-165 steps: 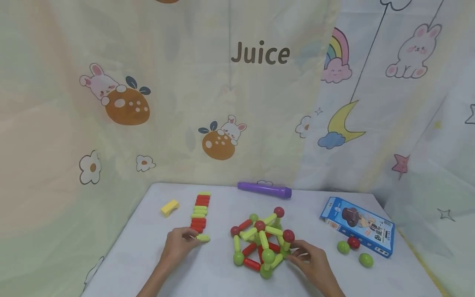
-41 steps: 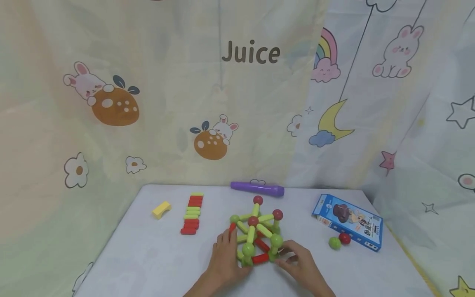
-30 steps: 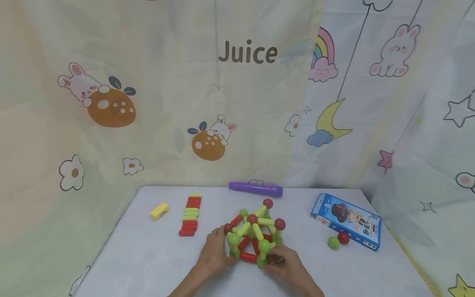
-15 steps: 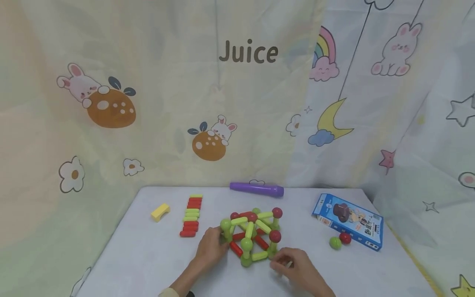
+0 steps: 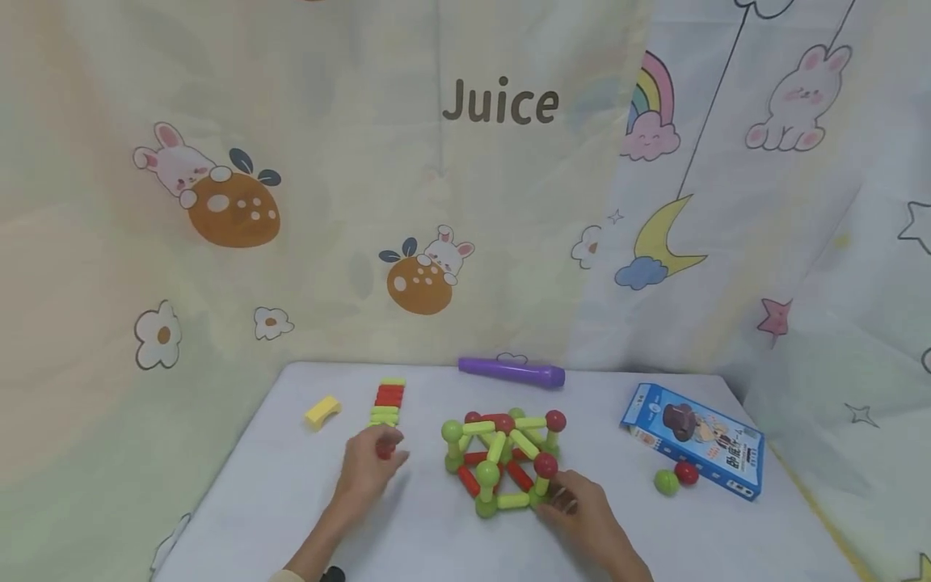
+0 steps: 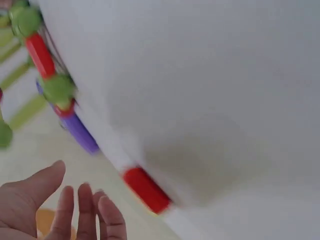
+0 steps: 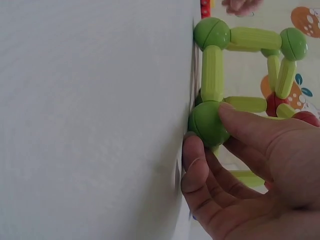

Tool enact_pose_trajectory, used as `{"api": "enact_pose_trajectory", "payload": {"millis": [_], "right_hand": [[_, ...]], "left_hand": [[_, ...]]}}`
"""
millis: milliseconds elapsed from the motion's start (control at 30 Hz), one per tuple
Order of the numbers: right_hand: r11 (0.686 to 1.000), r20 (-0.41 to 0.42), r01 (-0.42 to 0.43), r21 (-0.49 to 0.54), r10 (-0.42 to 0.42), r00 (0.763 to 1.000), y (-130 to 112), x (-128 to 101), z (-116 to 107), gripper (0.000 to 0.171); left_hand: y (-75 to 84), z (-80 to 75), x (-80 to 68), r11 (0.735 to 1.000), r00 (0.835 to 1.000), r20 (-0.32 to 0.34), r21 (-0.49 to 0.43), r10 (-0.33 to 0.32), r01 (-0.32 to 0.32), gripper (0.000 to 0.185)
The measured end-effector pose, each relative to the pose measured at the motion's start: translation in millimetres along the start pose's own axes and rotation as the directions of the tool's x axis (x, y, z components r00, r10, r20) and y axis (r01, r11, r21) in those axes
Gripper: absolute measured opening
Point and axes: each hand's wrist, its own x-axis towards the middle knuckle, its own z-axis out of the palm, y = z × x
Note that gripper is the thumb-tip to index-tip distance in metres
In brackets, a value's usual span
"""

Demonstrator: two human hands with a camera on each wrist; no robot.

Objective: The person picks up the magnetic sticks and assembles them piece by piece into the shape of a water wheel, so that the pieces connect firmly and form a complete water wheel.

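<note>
A ball-and-stick structure (image 5: 502, 457) of green and red balls joined by yellow-green and red sticks stands mid-table. My right hand (image 5: 556, 499) is at its near right corner. In the right wrist view the thumb and a curled finger of my right hand (image 7: 212, 135) pinch a green corner ball (image 7: 207, 122). My left hand (image 5: 381, 457) hovers at the near end of a row of red and yellow-green sticks (image 5: 387, 398). In the left wrist view its fingers (image 6: 80, 200) are straight and hold nothing, a little apart from a red stick (image 6: 146, 190).
A yellow block (image 5: 322, 411) lies far left and a purple tube (image 5: 511, 373) at the back edge. A blue box (image 5: 694, 440) sits on the right, with a loose green ball (image 5: 665, 482) and red ball (image 5: 686, 473) beside it. A printed curtain hangs behind the table.
My left hand has let go of the structure and moved left to the stick row. The structure was turned on the table. The right hand stays at its near corner.
</note>
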Motion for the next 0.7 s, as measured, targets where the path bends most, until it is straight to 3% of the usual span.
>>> {"api": "enact_pose_trajectory", "payload": {"millis": [133,233,367,500,700], "right_hand": [[1.0,0.018,-0.029,-0.005,0.029,0.999,-1,0,-2,0.037],[0.999,0.02,-0.047,-0.002,0.047,0.999,0,0,-5,0.037],[0.999,0.013,-0.044,-0.004,0.044,0.999,5,-1,-6,0.038],[1.0,0.031,-0.019,0.006,0.019,0.999,7,0,-5,0.04],[1.0,0.033,-0.011,0.008,0.01,0.999,5,2,-4,0.04]], "left_hand": [[-31.3,-32.2,6.2,0.99,0.988,-0.055,-0.017,-0.143,0.143,0.026],[-49.4,-41.8,12.5,0.976,0.976,-0.004,0.013,-0.218,0.218,0.032],[-61.0,-40.5,21.6,0.977,0.977,0.058,0.076,-0.204,0.2,0.03],[-65.1,-40.4,23.5,0.977,0.981,0.06,0.12,-0.183,0.175,0.019],[-64.8,-48.0,19.6,0.979,0.978,0.094,0.105,-0.186,0.176,0.022]]}}
